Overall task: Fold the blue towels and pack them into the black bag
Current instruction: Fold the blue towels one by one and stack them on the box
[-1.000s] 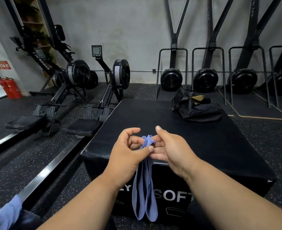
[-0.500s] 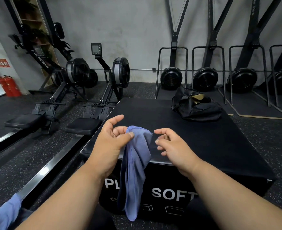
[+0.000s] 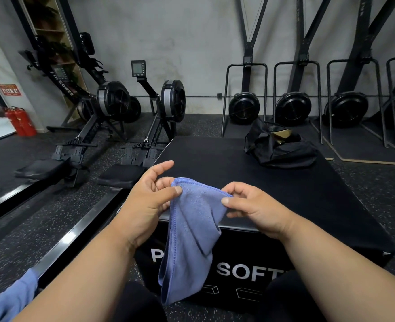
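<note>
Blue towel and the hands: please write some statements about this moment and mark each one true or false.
1. Both hands pinch the top edge of the blue towel. True: the left hand and the right hand each hold it between thumb and fingers.
2. The towel lies flat on the black box. False: it hangs down in front of the black box.
3. The black bag sits on the far right part of the box top. True.
4. The towel is already inside the bag. False: it is in the hands, apart from the bag.
5. More blue cloth shows at the lower left corner. True.
</note>
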Demonstrator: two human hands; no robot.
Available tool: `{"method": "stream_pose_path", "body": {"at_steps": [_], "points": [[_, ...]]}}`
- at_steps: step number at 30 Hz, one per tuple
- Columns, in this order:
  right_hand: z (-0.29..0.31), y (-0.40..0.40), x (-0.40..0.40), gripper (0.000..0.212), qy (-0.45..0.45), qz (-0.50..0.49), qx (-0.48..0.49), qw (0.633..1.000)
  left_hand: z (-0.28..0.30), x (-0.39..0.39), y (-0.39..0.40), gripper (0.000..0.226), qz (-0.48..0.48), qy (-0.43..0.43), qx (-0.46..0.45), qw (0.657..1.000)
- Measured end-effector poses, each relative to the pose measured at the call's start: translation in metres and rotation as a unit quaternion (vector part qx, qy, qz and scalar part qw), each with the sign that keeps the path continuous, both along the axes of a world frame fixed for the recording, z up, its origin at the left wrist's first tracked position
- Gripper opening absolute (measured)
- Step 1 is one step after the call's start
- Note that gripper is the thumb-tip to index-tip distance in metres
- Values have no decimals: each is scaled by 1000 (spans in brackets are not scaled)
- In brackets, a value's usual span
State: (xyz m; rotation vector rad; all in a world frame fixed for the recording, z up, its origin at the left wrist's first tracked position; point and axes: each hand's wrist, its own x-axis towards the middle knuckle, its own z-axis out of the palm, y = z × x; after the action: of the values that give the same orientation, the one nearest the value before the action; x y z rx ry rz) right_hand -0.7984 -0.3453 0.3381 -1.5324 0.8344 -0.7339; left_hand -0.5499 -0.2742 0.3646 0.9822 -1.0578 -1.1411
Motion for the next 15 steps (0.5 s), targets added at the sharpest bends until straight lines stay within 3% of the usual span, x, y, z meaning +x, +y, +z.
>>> {"method": "stream_pose_path", "body": {"at_steps": [5,10,12,15], "points": [[14,1,-9,3,-32,-27,-39,998,-8,10,-5,68,13,-45,18,999],[25,6,-5,6,86,-52,-168,981,-20,10,-11,62,51,-48,39,997],[27,6,-3,5,59,-68,-157,983,-24,11,-14,60,59,-36,41,997],[24,5,-4,6,90,-34,-127,987,-32,12,-18,50,68,-52,47,995]]}}
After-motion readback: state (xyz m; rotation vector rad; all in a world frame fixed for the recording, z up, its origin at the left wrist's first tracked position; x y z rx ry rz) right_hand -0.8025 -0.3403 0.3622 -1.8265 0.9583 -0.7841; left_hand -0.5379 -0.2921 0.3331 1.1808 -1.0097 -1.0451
